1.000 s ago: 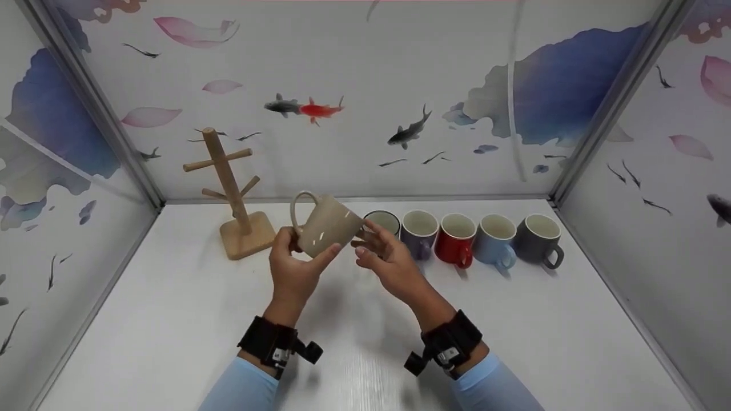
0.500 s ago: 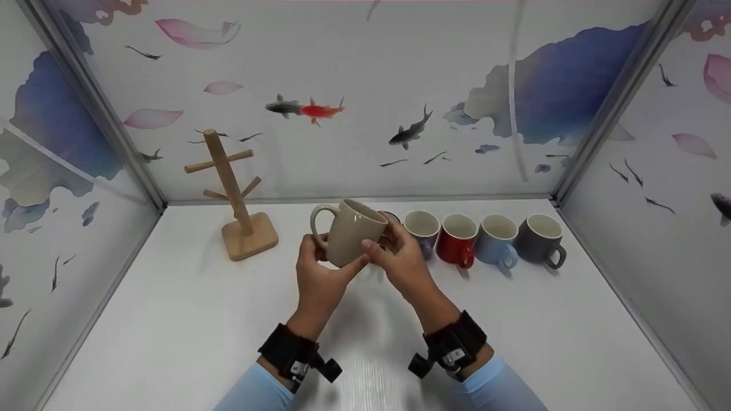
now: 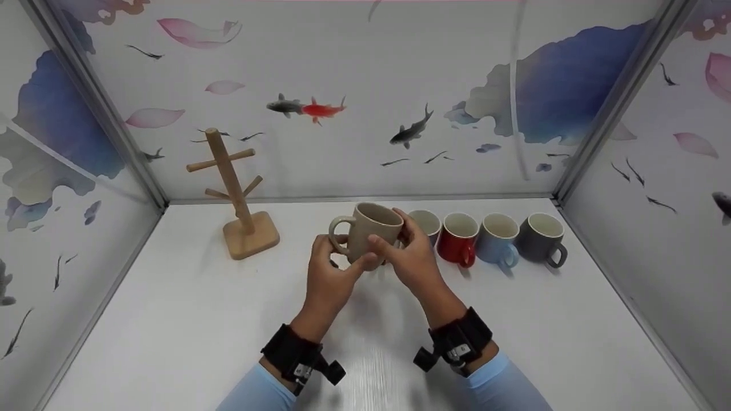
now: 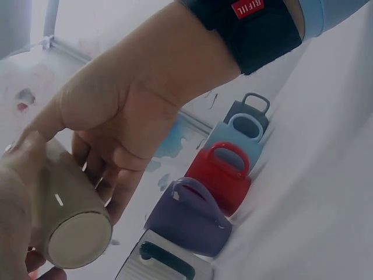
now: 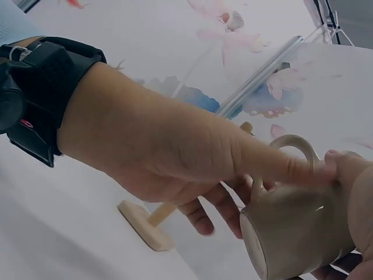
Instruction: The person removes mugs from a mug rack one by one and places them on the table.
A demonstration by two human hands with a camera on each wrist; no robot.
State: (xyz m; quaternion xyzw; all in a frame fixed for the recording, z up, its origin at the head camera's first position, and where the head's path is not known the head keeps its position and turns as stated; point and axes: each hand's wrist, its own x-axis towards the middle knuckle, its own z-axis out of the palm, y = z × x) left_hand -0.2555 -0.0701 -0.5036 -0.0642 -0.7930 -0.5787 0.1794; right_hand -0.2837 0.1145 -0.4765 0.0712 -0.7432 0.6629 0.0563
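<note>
A beige mug (image 3: pixel 371 231) is held up above the table with its mouth upward, slightly tilted, and its handle toward the left. My left hand (image 3: pixel 331 274) grips its lower left side, thumb along the front. My right hand (image 3: pixel 416 260) holds the right side, its thumb on the front face and fingers behind. From the left wrist view, the underside of the beige mug (image 4: pixel 80 239) shows, with the right hand (image 4: pixel 125 116) across from the camera. The right wrist view has the left hand (image 5: pixel 175 151) reaching to the mug beside its handle.
A wooden mug tree (image 3: pixel 231 182) with bare pegs stands at the back left. Along the back right are a purple mug (image 3: pixel 425 222), red mug (image 3: pixel 457 237), light blue mug (image 3: pixel 497 237) and dark grey mug (image 3: pixel 539 237). A white mug (image 4: pixel 166 262) with a dark handle is beside the purple one.
The beige mug has moved right and turned more upright, its mouth now upward. My right hand has closed onto its right side; the left hand moved right with it.
</note>
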